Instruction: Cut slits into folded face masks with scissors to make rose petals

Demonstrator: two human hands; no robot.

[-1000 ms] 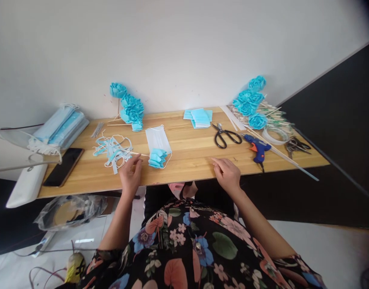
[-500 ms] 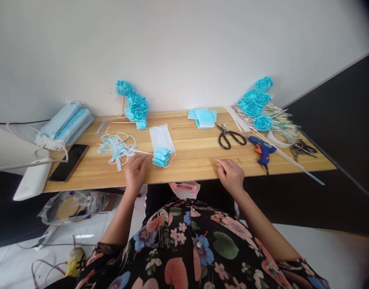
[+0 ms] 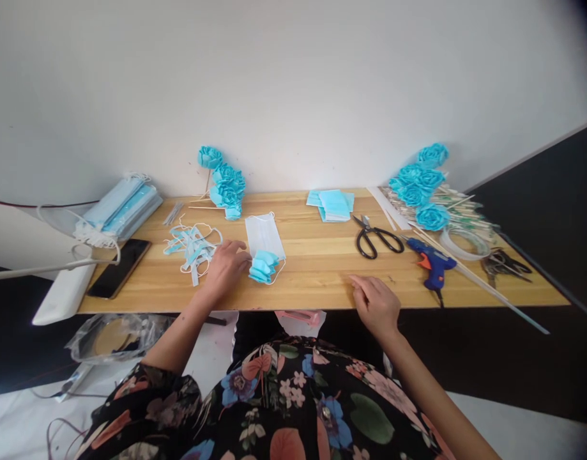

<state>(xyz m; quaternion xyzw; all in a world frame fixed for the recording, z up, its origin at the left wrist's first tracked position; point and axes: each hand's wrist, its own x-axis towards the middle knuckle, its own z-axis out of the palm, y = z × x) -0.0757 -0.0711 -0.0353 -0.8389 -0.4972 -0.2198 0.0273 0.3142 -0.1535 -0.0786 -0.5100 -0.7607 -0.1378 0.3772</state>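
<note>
One clear plastic bag (image 3: pixel 82 338) holds something tan (image 3: pixel 108 337), lower than the left hand (image 3: pixel 227 265).

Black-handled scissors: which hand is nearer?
Right. The right hand is on the near side of the scissors, apart from them; the left hand is well off to their left, beside the pleated blue piece.

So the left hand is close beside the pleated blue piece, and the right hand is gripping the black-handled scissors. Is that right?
Not quite: the right hand isn't touching the black-handled scissors; the head view shows them lying on the table beyond it. The left hand is indeed close beside the pleated blue piece.
</note>
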